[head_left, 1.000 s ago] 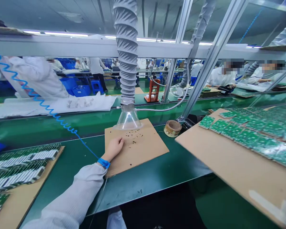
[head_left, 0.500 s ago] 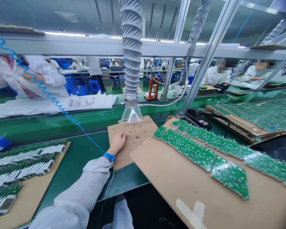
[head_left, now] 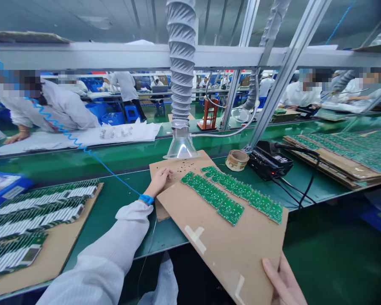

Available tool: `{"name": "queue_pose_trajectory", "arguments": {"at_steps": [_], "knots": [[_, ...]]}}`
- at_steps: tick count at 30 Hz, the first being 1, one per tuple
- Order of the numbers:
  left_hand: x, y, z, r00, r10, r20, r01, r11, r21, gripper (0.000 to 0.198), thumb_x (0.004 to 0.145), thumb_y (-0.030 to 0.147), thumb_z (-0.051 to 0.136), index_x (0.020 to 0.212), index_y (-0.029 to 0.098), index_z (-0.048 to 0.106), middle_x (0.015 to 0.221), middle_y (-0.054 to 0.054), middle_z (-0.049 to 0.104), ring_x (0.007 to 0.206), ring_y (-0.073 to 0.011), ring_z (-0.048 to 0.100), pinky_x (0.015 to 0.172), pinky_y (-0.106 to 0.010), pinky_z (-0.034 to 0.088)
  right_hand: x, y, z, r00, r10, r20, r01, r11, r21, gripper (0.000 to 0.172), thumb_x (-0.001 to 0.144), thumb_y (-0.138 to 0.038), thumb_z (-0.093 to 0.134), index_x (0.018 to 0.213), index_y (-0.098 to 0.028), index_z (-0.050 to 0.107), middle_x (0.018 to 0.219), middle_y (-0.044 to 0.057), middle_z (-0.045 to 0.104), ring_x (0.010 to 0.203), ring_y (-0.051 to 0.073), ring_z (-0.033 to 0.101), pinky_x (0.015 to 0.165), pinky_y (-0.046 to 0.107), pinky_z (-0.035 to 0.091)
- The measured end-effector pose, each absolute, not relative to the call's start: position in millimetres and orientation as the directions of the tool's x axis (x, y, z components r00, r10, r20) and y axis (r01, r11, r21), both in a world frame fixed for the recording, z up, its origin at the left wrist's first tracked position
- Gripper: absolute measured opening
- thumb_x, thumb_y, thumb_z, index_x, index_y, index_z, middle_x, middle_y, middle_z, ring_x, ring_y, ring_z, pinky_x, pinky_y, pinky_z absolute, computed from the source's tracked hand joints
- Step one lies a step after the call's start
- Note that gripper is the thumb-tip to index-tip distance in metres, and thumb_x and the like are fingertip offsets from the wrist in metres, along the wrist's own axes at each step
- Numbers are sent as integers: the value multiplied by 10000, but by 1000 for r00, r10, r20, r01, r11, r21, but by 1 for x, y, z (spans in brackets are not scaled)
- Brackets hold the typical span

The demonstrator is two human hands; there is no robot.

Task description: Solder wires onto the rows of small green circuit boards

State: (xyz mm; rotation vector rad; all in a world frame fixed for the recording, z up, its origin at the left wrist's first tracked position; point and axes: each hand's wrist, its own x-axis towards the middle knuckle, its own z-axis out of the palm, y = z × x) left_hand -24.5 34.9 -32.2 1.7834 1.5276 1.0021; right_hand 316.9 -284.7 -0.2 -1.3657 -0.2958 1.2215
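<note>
Swinging in from the right, the cardboard sheet (head_left: 216, 250) now overlaps the edge of the brown pad (head_left: 168, 167), bringing its rows of green circuit boards (head_left: 230, 211) right beside the left hand (head_left: 158, 182). That hand rests on the pad, its fingers (head_left: 167, 171) loose and holding nothing, a blue wrist strap (head_left: 146, 199) just behind them. The right hand (head_left: 282, 281) grasps the sheet's near edge, fingers curled firmly onto it. Farther along the bench sit a tape roll (head_left: 237, 160) and a black control box (head_left: 269, 161) — more boards stacked beyond (head_left: 346, 156).
</note>
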Motion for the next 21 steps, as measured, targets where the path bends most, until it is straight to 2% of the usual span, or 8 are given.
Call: {"name": "queue_pose_trajectory", "arguments": {"at_steps": [4,8,12,15,17,21], "knots": [[-33,34,-24,159,977,142,556,-208,805,519,1081,539,398,1090,159,753,943,-104,798,883,-229,724,843,-341,586,306,-266,-10,372,803,-465,-523,-233,-820,1096,750,-586,917,1684,-422,368,1524,59,671,1343,401,678,1011,519,659],[-35,34,-20,225,968,110,593,-226,773,480,1016,535,489,1013,179,811,1005,-100,826,967,-278,753,912,-366,586,302,-253,-18,345,816,-463,-568,-212,-795,1125,746,-554,938,1694,-420,348,1530,70,663,1372,385,658,1063,502,631],[-37,34,-16,210,970,124,642,-232,731,472,1009,515,503,1086,178,824,1124,-115,831,1058,-311,748,984,-393,575,295,-244,-22,286,835,-470,-587,-235,-775,1102,752,-557,943,1677,-432,356,1507,71,676,1388,357,648,1103,489,597],[-45,38,-9,194,969,154,679,-246,692,480,1029,492,474,1140,170,811,1179,-118,823,1113,-310,743,1016,-390,564,289,-240,-25,219,840,-496,-564,-306,-767,1095,704,-544,980,1633,-368,430,1386,113,740,1310,366,697,1071,515,603],[-52,44,-4,186,967,176,703,-257,663,463,1035,472,471,1165,174,799,1192,-115,819,1124,-305,742,1025,-389,555,286,-238,-28,121,838,-531,-536,-395,-746,1022,675,-541,999,1552,-326,519,1293,124,775,1215,370,744,1018,543,619],[-65,65,1,161,967,200,744,-252,619,430,1031,423,472,1155,163,790,1143,-129,820,1095,-319,740,1030,-422,537,278,-230,-36,-111,789,-604,-461,-579,-672,762,709,-617,966,1289,-241,646,1221,131,789,1065,337,795,939,521,646]]}}
